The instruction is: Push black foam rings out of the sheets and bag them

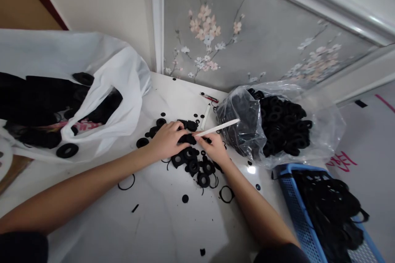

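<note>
My left hand is closed on a black rubber ring, its thumb and fingers on either side of the piece. Between the fingers of my right hand is a thin white stick, slanting up to the right. The stick's near end is at the rubber ring; my fingers hide whether it goes into the hole. Below both hands lies a loose pile of black rubber rings, some with thin trimmings around them. More black rings lie beside my left hand.
At the left, a white plastic bag holds black rubber pieces. A clear bag of black rings stands right, above a blue basket with black scraps. A red utility knife and another white strip lie near the wall.
</note>
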### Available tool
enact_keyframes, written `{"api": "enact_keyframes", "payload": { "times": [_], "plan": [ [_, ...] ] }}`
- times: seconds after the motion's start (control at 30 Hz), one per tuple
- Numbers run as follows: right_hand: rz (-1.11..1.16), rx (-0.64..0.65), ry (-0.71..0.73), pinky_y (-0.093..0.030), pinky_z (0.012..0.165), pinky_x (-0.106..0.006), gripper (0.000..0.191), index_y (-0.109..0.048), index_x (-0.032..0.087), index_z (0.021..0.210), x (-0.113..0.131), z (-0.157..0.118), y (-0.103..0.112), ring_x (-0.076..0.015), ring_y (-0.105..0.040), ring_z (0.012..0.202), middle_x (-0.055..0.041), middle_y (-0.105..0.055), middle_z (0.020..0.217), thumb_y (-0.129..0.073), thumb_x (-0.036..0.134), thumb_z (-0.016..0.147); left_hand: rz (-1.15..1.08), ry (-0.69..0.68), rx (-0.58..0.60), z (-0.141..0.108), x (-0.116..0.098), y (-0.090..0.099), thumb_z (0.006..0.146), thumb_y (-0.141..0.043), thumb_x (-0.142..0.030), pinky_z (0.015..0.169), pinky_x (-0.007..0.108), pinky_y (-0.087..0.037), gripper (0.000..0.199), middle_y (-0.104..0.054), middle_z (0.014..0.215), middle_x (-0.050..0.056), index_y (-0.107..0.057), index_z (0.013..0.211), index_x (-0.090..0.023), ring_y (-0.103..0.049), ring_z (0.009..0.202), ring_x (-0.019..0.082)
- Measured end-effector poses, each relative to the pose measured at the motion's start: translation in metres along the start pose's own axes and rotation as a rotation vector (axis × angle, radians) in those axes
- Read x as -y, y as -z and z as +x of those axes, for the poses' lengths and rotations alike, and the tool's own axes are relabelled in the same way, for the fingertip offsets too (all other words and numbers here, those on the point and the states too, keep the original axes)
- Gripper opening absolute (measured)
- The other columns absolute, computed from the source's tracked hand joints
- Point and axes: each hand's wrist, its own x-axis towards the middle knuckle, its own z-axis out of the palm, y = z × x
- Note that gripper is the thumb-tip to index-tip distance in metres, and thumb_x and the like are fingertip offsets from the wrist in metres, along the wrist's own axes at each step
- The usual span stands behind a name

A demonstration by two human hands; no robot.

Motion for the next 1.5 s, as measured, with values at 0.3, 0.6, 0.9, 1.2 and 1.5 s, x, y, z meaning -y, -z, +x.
{"api": "enact_keyframes", "payload": {
  "times": [0.3,0.6,0.9,1.2,1.5],
  "plan": [
    [0.047,0.028,0.003,-0.053,0.096,-0.041,0.020,-0.074,0.023,0.095,-0.002,-0.001,0.001,-0.0259,-0.069,0.105,-0.0054,-0.076,0.104,-0.060,0.036,0.088,-0.028,0.023,-0.057,0.005,0.003,-0.012,0.080,-0.068,-0.035,0.085,0.042,-0.047,0.028,-0.057,0.101,0.006,-0.067,0.104,-0.021,-0.057,0.093,0.024],
    [-0.049,0.027,0.056,-0.053,0.093,-0.039,0.018,-0.074,0.022,0.096,-0.002,-0.001,0.001,-0.0242,-0.070,0.102,-0.0051,-0.076,0.102,-0.059,0.030,0.090,-0.011,0.015,-0.080,0.004,0.003,-0.016,0.080,-0.068,-0.036,0.085,0.040,-0.047,0.029,-0.059,0.101,0.005,-0.066,0.106,-0.022,-0.056,0.095,0.024],
    [-0.593,0.107,0.393,-0.047,0.090,-0.044,0.030,-0.068,0.023,0.114,-0.004,-0.013,-0.002,-0.0271,-0.061,0.108,-0.0065,-0.075,0.107,-0.049,0.014,0.092,-0.056,0.050,-0.041,0.007,0.001,-0.012,0.082,-0.067,-0.038,0.086,0.041,-0.045,0.028,-0.062,0.101,0.006,-0.067,0.104,-0.021,-0.056,0.097,0.025],
    [-0.257,-0.436,0.214,-0.052,0.094,-0.039,0.023,-0.070,0.021,0.102,0.007,-0.004,0.007,-0.0245,-0.067,0.102,-0.0092,-0.074,0.103,-0.050,0.028,0.094,-0.087,-0.008,0.019,0.006,0.003,-0.005,0.079,-0.069,-0.040,0.090,0.043,-0.046,0.040,-0.061,0.110,0.010,-0.063,0.111,-0.017,-0.058,0.103,0.028],
    [-0.165,-0.231,0.135,-0.052,0.093,-0.042,0.024,-0.073,0.019,0.093,0.008,0.038,0.004,-0.0275,-0.064,0.111,-0.0130,-0.069,0.113,-0.056,0.037,0.089,-0.102,0.023,0.095,0.037,0.032,0.019,0.083,-0.057,-0.020,0.093,0.043,-0.047,0.027,-0.069,0.112,0.006,-0.067,0.108,-0.022,-0.061,0.104,0.026]
  ]
}}
